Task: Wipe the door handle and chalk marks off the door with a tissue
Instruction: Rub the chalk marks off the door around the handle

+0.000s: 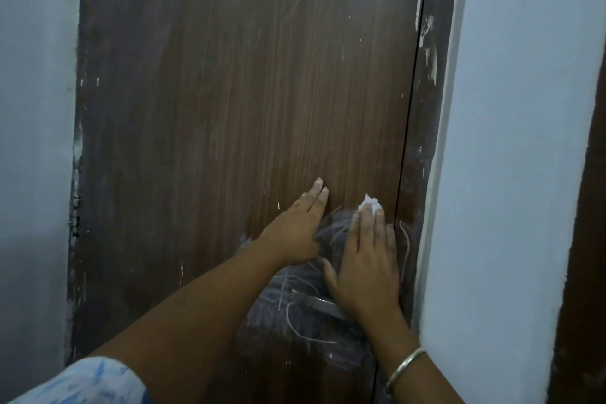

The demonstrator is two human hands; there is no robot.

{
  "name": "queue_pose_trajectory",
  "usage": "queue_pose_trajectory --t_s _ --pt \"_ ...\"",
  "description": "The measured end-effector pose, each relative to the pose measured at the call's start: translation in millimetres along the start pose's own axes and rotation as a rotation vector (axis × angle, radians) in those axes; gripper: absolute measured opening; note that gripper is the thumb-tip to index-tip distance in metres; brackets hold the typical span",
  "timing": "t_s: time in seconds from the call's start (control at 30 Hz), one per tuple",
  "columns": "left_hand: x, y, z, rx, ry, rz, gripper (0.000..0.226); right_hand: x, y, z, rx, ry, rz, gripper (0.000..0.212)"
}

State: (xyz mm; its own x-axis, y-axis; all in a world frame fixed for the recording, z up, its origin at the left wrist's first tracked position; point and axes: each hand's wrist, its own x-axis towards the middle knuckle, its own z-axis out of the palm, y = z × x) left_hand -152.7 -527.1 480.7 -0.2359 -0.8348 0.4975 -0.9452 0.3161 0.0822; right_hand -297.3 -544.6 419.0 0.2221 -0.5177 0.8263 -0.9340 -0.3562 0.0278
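A brown wooden door fills the view. White chalk marks scrawl across its lower right part, around a grey metal door handle that my right wrist partly hides. My right hand lies flat against the door near its right edge and presses a small white tissue under its fingertips, just above the chalk. To its left, my left hand rests flat on the door with straight fingers and holds nothing.
The dark door frame, with white paint smears, runs down the right side. Pale blue walls flank the door on both sides. A dark brown surface stands at the far right edge.
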Motion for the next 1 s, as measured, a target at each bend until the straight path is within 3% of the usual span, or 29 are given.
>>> queue_pose_trajectory --t_s 0.1,0.27,0.43,0.53,0.6,0.77,0.87,1.0 --pt "2 -5 5 0.115 0.014 0.018 0.09 4 3 2 -0.023 0.005 -0.03 0.099" --pt "4 -21 0 0.332 0.101 0.005 0.085 5 -5 3 0.012 0.045 0.091 0.106" --pt "9 -32 -2 0.278 0.029 0.009 0.079 16 -30 13 0.042 -0.136 -0.192 0.102" --pt "10 -34 -1 0.302 0.038 0.016 0.077 20 -33 11 -0.023 -0.13 -0.234 0.096" --pt "9 -32 -2 0.298 0.028 0.021 0.077 17 -33 8 -0.058 -0.098 -0.157 0.097" --pt "8 -29 -6 0.316 -0.026 0.007 0.087 2 -19 4 -0.029 0.05 0.271 0.102" --pt "8 -25 -7 0.344 -0.049 0.002 0.095 2 -12 5 0.011 0.103 0.35 0.101" --pt "8 -23 -9 0.35 -0.052 0.007 0.096 4 -23 14 0.012 -0.035 0.076 0.106"
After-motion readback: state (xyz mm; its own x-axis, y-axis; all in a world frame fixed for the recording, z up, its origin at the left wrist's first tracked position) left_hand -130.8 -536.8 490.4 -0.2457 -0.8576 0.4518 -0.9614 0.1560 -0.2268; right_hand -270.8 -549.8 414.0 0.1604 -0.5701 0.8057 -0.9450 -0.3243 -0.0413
